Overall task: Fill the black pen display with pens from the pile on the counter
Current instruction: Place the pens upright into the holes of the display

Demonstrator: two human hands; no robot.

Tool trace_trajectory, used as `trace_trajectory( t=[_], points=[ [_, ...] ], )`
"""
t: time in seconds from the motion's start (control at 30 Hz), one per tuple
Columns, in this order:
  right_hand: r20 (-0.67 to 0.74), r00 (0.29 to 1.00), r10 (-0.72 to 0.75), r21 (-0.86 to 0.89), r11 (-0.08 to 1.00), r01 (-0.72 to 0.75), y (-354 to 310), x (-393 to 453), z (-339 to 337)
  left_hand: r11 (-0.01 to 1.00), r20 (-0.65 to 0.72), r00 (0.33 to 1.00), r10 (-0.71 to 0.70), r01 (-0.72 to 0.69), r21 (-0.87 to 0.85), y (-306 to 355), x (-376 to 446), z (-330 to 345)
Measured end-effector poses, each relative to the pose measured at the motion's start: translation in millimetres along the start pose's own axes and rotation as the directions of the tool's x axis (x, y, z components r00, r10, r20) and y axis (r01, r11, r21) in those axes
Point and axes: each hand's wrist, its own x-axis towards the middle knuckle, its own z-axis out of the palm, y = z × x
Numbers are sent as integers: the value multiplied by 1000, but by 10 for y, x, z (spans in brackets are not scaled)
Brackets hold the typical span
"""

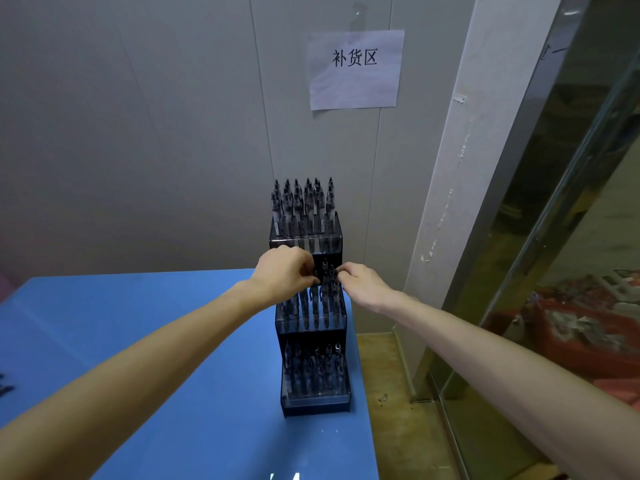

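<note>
A blue counter (pixel 173 341) stands against a grey panelled wall (pixel 138 133), its right edge dropping to a tan floor (pixel 391 375) beside a glass partition (pixel 554 271). The black pen display (pixel 313 341), a stepped rack of three tiers, sits at the counter's right edge, close to the far corner, with its back near the wall. All three tiers hold upright pens (pixel 304 206); the top tier looks packed. Both hands meet over the middle tier. The left hand (pixel 284 271) comes in from seven o'clock, fingers curled down and pinching among the pen tops; exactly what it holds is hidden by the fingers. The right hand (pixel 363 284) comes in from four o'clock, its fingertips pinched on a pen top at the tier's right side. Left of the rack the counter stretches wide and bare toward nine o'clock, where a few dark pens lie at the picture's edge (pixel 5 386). A paper sign (pixel 356 69) hangs on the wall at twelve o'clock.
</note>
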Motion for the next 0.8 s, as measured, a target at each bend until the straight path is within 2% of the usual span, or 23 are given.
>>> trace_trajectory(
  t=[0.23,0.4,0.7,0.8],
  points=[
    [-64,995,-82,-50,996,78,-34,23,-29,975,-25,994,102,-95,198,38,-118,-5],
    [-120,983,-138,-90,988,128,-8,38,-98,971,-84,984,159,-141,193,7,-170,23],
    [-147,984,-100,-142,987,79,16,43,-154,968,-96,990,102,-76,240,86,-265,68],
    [-161,977,-140,-206,973,106,-48,-15,-175,954,-128,988,90,-49,296,93,-322,39]
  ],
)
